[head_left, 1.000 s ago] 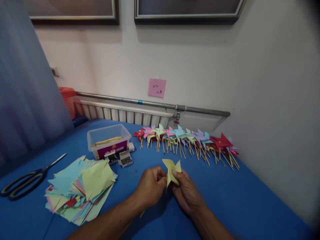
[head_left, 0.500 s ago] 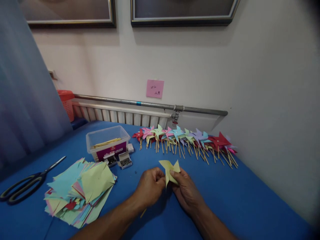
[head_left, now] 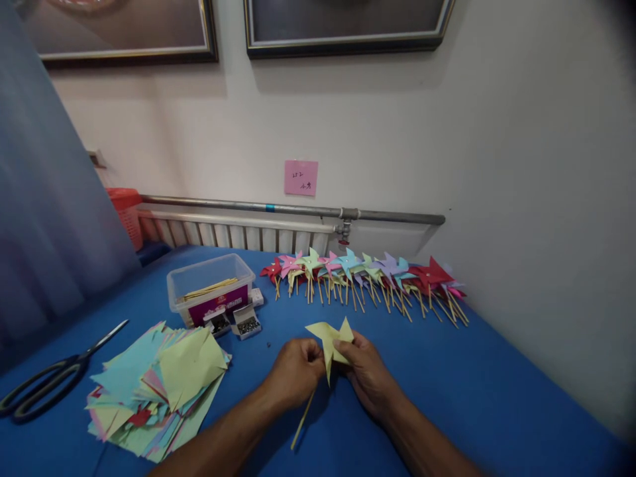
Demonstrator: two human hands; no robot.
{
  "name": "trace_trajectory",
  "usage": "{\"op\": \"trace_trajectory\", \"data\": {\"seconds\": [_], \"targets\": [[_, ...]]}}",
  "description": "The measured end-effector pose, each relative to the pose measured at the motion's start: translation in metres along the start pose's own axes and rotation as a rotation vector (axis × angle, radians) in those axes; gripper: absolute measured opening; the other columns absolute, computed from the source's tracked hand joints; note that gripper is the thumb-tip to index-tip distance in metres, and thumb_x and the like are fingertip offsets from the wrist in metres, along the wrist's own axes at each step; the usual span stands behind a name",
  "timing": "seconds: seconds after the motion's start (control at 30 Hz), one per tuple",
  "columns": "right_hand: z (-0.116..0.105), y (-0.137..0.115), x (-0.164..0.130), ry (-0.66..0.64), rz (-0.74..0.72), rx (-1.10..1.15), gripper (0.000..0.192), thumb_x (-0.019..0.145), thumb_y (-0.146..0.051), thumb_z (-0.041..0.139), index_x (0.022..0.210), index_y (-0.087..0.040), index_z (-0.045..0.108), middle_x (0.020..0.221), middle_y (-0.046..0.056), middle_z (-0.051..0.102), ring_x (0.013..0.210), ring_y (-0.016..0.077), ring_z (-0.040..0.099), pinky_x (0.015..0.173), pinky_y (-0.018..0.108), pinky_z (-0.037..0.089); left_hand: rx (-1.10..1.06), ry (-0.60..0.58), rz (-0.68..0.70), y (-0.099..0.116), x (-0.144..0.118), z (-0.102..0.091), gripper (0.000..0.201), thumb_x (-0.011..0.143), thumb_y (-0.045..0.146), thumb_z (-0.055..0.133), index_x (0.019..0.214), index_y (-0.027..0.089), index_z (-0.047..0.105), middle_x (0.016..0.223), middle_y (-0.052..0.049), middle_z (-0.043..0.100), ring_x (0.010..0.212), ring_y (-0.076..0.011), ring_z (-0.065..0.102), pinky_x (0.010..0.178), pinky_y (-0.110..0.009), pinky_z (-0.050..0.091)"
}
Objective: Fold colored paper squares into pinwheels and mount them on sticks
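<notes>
A yellow paper pinwheel point(head_left: 328, 343) is held above the blue table between my two hands. My right hand point(head_left: 366, 371) pinches it, thumb pressed on the middle of the folded blades. Just left of the blades, my left hand point(head_left: 298, 371) is closed around a thin wooden stick point(head_left: 303, 423), whose lower end slants down below the fingers. The stick's upper end is hidden behind the hand and the paper, so whether it touches the pinwheel does not show.
Finished pinwheels point(head_left: 348, 265) lie in a row at the back. A plastic box point(head_left: 213, 291) of sticks stands left, with small boxes of pins point(head_left: 246, 322) before it. Cut paper sheets point(head_left: 159, 391) and scissors point(head_left: 64, 371) lie at the left. A radiator point(head_left: 238, 228) runs along the wall.
The stick in my left hand has swung so more of it shows below the fingers. Both hands keep hold; the view has shifted slightly.
</notes>
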State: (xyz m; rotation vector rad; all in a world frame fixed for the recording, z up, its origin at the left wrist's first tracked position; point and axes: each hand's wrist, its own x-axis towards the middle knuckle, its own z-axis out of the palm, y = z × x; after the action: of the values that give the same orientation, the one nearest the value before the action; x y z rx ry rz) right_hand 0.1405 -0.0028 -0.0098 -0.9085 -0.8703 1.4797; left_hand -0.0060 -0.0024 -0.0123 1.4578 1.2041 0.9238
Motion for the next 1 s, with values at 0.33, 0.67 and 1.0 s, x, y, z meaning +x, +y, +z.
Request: {"op": "trace_trajectory", "data": {"seconds": [0.33, 0.67, 1.0], "targets": [[-0.009, 0.0, 0.007, 0.061, 0.002, -0.05, 0.031, 0.063, -0.03, 0.079, 0.087, -0.014, 0.068, 0.077, 0.004, 0.074, 0.065, 0.0171, 0.065, 0.063, 0.027, 0.05, 0.02, -0.076, -0.022, -0.01, 0.004, -0.001, 0.005, 0.067, 0.016, 0.053, 0.064, 0.02, 0.054, 0.054, 0.004, 0.049, 0.047, -0.0095, 0.039, 0.046, -0.022, 0.028], [-0.011, -0.005, 0.004, 0.028, 0.018, -0.083, 0.031, 0.065, -0.033, 0.08, 0.087, -0.015, 0.067, 0.077, 0.003, 0.072, 0.065, 0.0156, 0.064, 0.062, 0.027, 0.051, -0.082, -0.165, -0.08, -0.008, 0.004, 0.001, 0.004, 0.065, 0.019, 0.057, 0.063, 0.019, 0.054, 0.051, 0.005, 0.05, 0.042, -0.0077, 0.039, 0.044, -0.021, 0.029], [-0.009, -0.002, 0.006, 0.183, -0.051, -0.146, 0.038, 0.073, -0.054, 0.073, 0.083, -0.02, 0.059, 0.074, 0.0, 0.066, 0.06, 0.014, 0.061, 0.058, 0.027, 0.049, -0.3, 0.074, -0.146, 0.008, 0.014, -0.008, 0.01, 0.058, 0.022, 0.06, 0.058, 0.02, 0.05, 0.043, 0.004, 0.051, 0.036, -0.0089, 0.043, 0.04, -0.021, 0.029]]}}
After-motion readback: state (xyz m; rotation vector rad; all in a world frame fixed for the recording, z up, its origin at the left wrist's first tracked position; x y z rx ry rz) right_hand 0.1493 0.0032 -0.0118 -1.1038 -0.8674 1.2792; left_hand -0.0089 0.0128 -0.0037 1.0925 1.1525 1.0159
